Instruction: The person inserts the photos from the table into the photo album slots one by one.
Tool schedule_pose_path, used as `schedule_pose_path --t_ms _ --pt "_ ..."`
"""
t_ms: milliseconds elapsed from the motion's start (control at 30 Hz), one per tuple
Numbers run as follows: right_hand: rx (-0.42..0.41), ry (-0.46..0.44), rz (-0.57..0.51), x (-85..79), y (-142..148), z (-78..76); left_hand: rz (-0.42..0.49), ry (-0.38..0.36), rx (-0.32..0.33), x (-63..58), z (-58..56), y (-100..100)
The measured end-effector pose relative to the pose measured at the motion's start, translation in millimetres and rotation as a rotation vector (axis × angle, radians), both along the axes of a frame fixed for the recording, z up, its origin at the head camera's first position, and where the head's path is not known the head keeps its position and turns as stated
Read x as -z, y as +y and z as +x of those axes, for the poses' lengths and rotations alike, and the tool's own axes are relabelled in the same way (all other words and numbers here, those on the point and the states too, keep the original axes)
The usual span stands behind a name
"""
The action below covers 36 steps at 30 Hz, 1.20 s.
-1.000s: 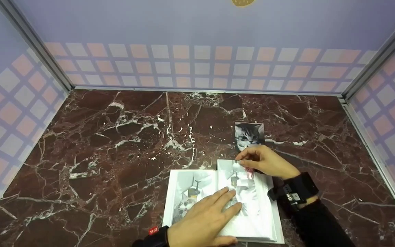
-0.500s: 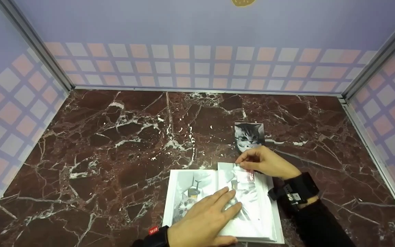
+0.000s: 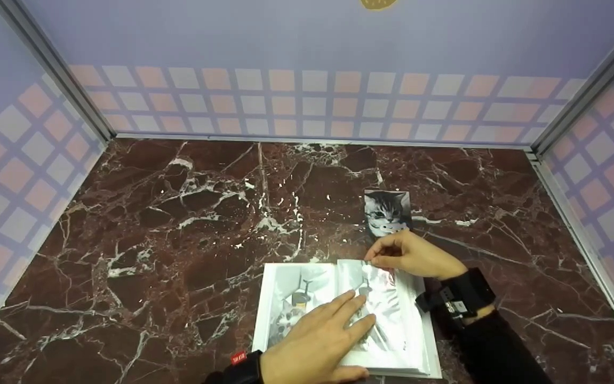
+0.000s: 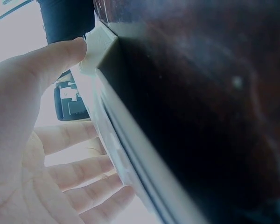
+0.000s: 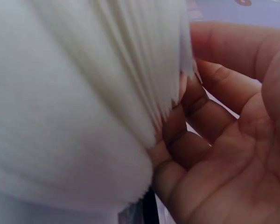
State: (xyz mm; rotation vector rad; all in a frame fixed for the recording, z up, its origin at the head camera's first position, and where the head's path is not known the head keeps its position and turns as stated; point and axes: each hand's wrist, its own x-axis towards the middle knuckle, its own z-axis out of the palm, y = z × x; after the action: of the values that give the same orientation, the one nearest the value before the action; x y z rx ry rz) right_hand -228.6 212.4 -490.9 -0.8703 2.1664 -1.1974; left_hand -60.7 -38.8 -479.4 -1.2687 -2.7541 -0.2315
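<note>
An open photo album with clear sleeves lies at the front of the table, a grey picture on its left page. My left hand rests across both pages with its fingers straight. In the left wrist view that hand lies along the album's edge. At the top of the right page, my right hand pinches the upper edge of a photo, most of it within the glossy sleeve. Fanned page edges stand before the right hand in its wrist view, hiding the fingertips.
A black-and-white kitten picture lies on the table just beyond the right hand. The dark red marbled tabletop is bounded by a back wall and side walls with pink and white checks.
The right hand has moved slightly toward the body, and the photo has slid farther down into the sleeve. More of the kitten picture shows. The left hand has stayed still.
</note>
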Motion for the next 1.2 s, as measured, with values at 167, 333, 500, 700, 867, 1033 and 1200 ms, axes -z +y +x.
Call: schedule_pose_path --t_ms 167,333,500,700,867,1033,1200 --pt "-0.006 0.013 0.017 -1.5 -0.2 1.3 0.018 0.03 0.002 0.1 0.2 0.2" --pt "-0.009 0.048 0.038 -2.5 -1.4 2.7 -0.003 0.015 0.0 -0.2 -0.4 0.8" --pt "-0.013 0.062 0.029 -3.0 -2.3 3.3 -0.005 -0.004 -0.004 -0.5 0.2 0.2" --pt "-0.026 0.12 0.013 -2.2 -1.4 2.3 0.0 -0.011 -0.004 -0.4 0.4 0.0" --pt "-0.035 0.127 -0.005 -3.2 -0.6 1.6 0.008 0.011 -0.001 0.6 0.3 -0.4" --pt "-0.046 0.109 -0.035 -4.3 -0.6 1.7 0.018 0.046 0.007 0.9 0.1 -0.4" --pt "-0.063 0.096 -0.057 -3.5 -0.8 1.4 0.02 0.07 0.014 0.7 -0.2 0.3"
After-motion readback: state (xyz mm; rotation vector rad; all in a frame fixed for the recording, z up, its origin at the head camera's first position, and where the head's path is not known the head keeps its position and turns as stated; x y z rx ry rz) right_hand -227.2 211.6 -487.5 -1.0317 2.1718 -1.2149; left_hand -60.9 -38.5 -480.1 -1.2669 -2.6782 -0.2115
